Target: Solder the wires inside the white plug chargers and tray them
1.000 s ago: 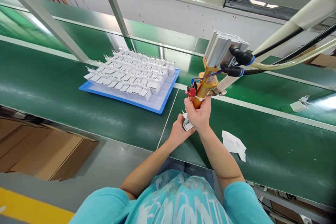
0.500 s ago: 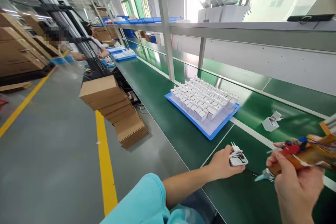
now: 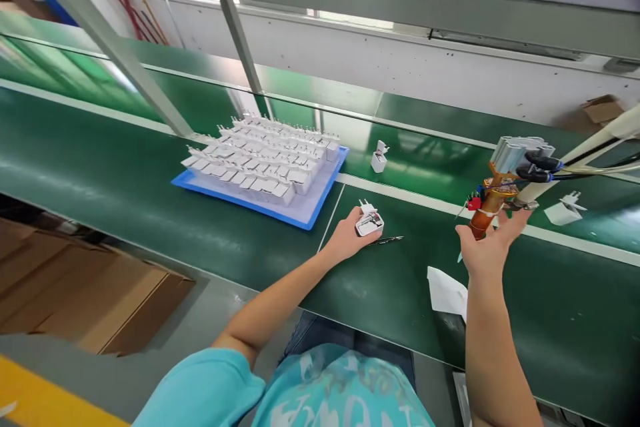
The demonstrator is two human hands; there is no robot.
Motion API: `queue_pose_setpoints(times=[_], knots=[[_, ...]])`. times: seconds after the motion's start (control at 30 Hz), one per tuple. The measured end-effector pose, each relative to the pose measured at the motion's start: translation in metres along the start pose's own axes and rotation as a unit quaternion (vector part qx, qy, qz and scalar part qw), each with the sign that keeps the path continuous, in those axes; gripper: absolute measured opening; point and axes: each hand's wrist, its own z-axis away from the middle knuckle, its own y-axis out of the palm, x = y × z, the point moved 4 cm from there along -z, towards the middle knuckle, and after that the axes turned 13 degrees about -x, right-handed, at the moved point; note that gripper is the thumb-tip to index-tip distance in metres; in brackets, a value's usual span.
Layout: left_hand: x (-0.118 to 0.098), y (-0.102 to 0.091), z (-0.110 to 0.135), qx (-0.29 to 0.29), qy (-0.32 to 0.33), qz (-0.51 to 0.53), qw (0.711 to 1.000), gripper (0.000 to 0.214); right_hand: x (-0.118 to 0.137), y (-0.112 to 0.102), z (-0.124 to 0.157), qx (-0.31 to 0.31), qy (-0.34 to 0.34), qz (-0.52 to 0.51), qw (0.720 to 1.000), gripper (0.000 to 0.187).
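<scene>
My left hand rests on the green belt, fingers closed on a white plug charger with its prongs pointing up. A thin metal tool lies on the belt just right of it. My right hand is raised to the right with fingers spread, its palm against the lower end of an orange-bodied hanging tool. That tool has a red switch, a grey block on top and hoses leading off right.
A blue tray with several rows of white chargers sits left of my hands. Single chargers stand at the far belt and at the right. White paper lies near the front edge. Cardboard boxes sit on the floor left.
The view swung back from the aisle to the belt. My right hand opened its grip on the hanging tool, which now hangs farther right. My left hand kept hold of the charger.
</scene>
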Motion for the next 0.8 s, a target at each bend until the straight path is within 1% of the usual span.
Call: queue_pose_setpoints(times=[0.03, 0.07, 0.1, 0.13, 0.17, 0.2, 0.23, 0.27, 0.3, 0.33, 0.4, 0.47, 0.53, 0.6, 0.7, 0.77, 0.8], knots=[[-0.001, 0.0, 0.0, 0.005, 0.007, -0.005, 1.0, 0.042, 0.007, -0.013, 0.002, -0.052, -0.036, 0.023, 0.998, 0.1], [-0.003, 0.0, 0.0, 0.008, 0.017, -0.009, 1.0, 0.041, 0.017, -0.024, 0.007, -0.113, -0.083, 0.039, 0.989, 0.096], [-0.004, 0.0, -0.001, 0.008, 0.028, -0.01, 1.0, 0.04, 0.026, -0.032, 0.013, -0.158, -0.129, 0.045, 0.978, 0.088], [-0.005, 0.0, -0.002, 0.007, 0.042, -0.01, 0.999, 0.04, 0.035, -0.032, 0.02, -0.165, -0.172, 0.038, 0.97, 0.075], [-0.006, 0.0, -0.003, 0.004, 0.057, -0.009, 0.998, 0.041, 0.043, -0.027, 0.028, -0.132, -0.206, 0.024, 0.969, 0.059], [-0.006, 0.0, -0.005, -0.002, 0.073, -0.01, 0.997, 0.041, 0.047, -0.015, 0.037, -0.061, -0.228, 0.012, 0.972, 0.044], [-0.006, 0.001, -0.006, -0.009, 0.088, -0.014, 0.996, 0.042, 0.049, 0.0, 0.048, 0.033, -0.239, 0.009, 0.97, 0.033], [-0.005, 0.001, -0.007, -0.017, 0.103, -0.021, 0.994, 0.043, 0.048, 0.017, 0.06, 0.129, -0.245, 0.019, 0.961, 0.029], [-0.003, 0.001, -0.008, -0.024, 0.116, -0.03, 0.993, 0.044, 0.046, 0.034, 0.072, 0.208, -0.26, 0.04, 0.942, 0.028], [-0.001, 0.002, -0.008, -0.029, 0.127, -0.038, 0.991, 0.045, 0.043, 0.047, 0.085, 0.265, -0.286, 0.065, 0.919, 0.029], [0.003, 0.003, -0.007, -0.035, 0.147, -0.053, 0.987, 0.044, 0.037, 0.067, 0.108, 0.335, -0.334, 0.106, 0.875, 0.034], [0.007, 0.002, -0.006, -0.038, 0.165, -0.068, 0.983, 0.043, 0.033, 0.074, 0.122, 0.366, -0.361, 0.116, 0.85, 0.032], [0.009, -0.001, -0.005, -0.044, 0.179, -0.091, 0.979, 0.041, 0.034, 0.07, 0.127, 0.382, -0.368, 0.093, 0.843, 0.027], [0.009, -0.005, -0.005, -0.057, 0.179, -0.121, 0.975, 0.04, 0.041, 0.06, 0.126, 0.39, -0.37, 0.032, 0.843, 0.022], [0.008, -0.011, -0.006, -0.063, 0.166, -0.152, 0.972, 0.038, 0.057, 0.042, 0.119, 0.386, -0.358, -0.084, 0.846, 0.021], [0.007, -0.012, -0.006, -0.055, 0.166, -0.157, 0.972, 0.037, 0.066, 0.031, 0.116, 0.369, -0.327, -0.157, 0.856, 0.021], [0.006, -0.012, -0.005, -0.045, 0.169, -0.155, 0.972, 0.036, 0.069, 0.026, 0.114, 0.352, -0.299, -0.199, 0.864, 0.022]])
